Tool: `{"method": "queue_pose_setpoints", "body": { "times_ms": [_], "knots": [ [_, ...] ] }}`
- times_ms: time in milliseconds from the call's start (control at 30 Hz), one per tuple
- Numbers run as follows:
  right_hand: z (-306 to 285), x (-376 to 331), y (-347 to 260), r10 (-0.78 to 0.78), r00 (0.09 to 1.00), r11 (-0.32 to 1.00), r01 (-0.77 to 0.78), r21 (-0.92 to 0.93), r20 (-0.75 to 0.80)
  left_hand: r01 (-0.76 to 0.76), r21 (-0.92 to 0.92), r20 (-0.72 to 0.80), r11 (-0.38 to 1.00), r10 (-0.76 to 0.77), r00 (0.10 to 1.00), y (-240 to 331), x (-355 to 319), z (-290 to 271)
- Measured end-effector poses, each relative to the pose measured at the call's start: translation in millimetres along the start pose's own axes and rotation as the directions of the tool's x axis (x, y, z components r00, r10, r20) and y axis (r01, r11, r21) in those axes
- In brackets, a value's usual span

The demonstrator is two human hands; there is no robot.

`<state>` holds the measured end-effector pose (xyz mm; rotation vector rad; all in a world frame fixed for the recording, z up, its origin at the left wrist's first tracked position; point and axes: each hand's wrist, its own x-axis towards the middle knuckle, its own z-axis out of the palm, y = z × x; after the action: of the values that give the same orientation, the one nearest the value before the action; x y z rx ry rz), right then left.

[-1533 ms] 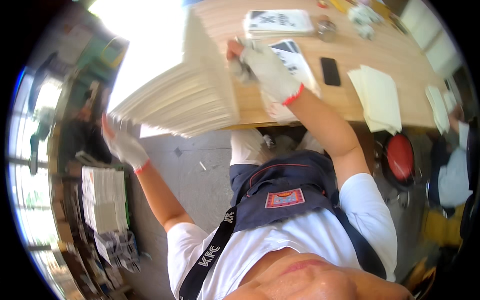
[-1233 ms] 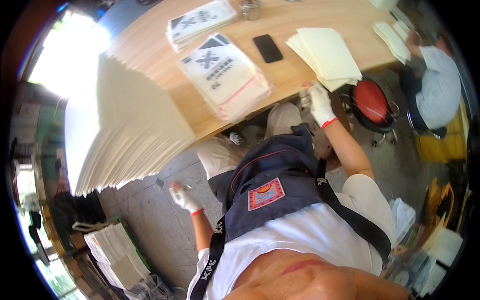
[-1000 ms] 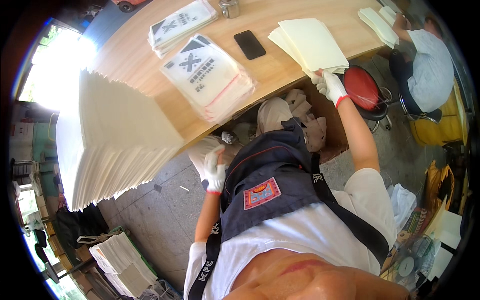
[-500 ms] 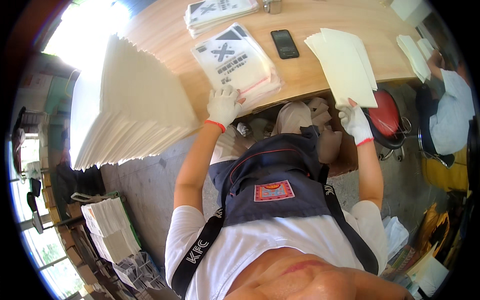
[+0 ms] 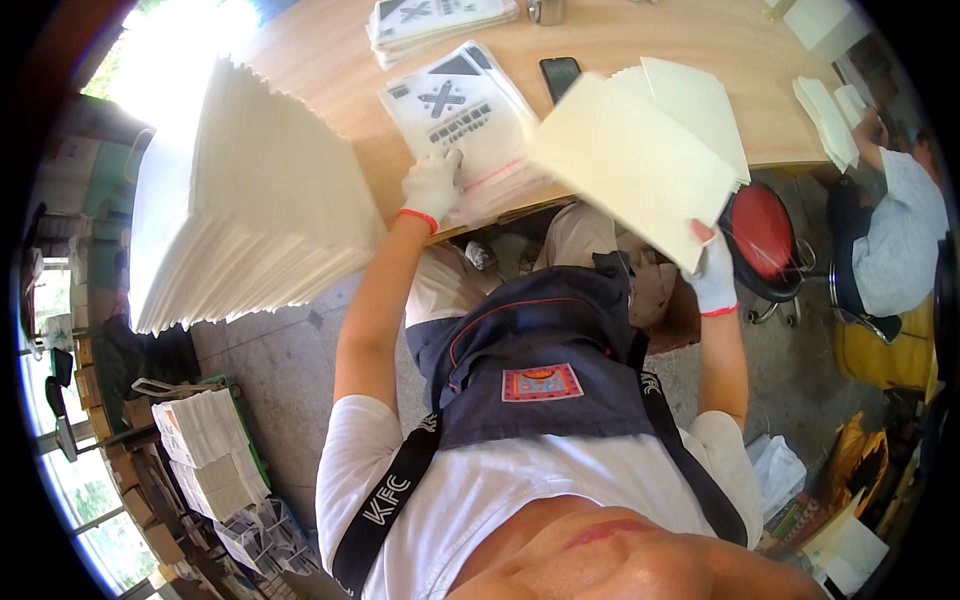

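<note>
Left hand (image 5: 432, 186), white glove with red cuff: fingers spread and pressed flat on the near edge of the printed stack (image 5: 462, 125), centre top of frame; not pinching anything. Right hand (image 5: 712, 272), same glove: fingers closed on the lower corner of a batch of blank cream sheets (image 5: 640, 160), lifted and tilted just above the table (image 5: 330, 70) edge, right of centre; sheets motion-blurred, so exact finger placement unclear. Second printed stack (image 5: 440, 18) at the top edge; black phone (image 5: 559, 76) between the stacks and the lifted sheets. Tall pile of blank sheets (image 5: 250, 230) upper left, overhanging the table edge. Judgement: early to mid; a few bundles done, the big pile is untouched; lifted batch not yet set down. Another person (image 5: 890, 240) sits far right beside a red stool (image 5: 765, 235).
</note>
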<state>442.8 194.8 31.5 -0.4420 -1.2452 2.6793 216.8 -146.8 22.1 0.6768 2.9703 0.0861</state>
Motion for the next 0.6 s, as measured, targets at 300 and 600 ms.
{"method": "queue_pose_setpoints", "body": {
  "times_ms": [300,600],
  "knots": [
    [27,-10,65,0.336,0.932,0.941,-0.326,-0.088,0.135,-0.019,-0.067,-0.114,0.998,0.012,0.993,-2,-4,7],
    [26,-7,89,0.288,0.954,0.952,-0.294,0.079,0.085,-0.084,-0.307,-0.315,0.948,-0.018,0.949,-26,-1,30]
  ]
}}
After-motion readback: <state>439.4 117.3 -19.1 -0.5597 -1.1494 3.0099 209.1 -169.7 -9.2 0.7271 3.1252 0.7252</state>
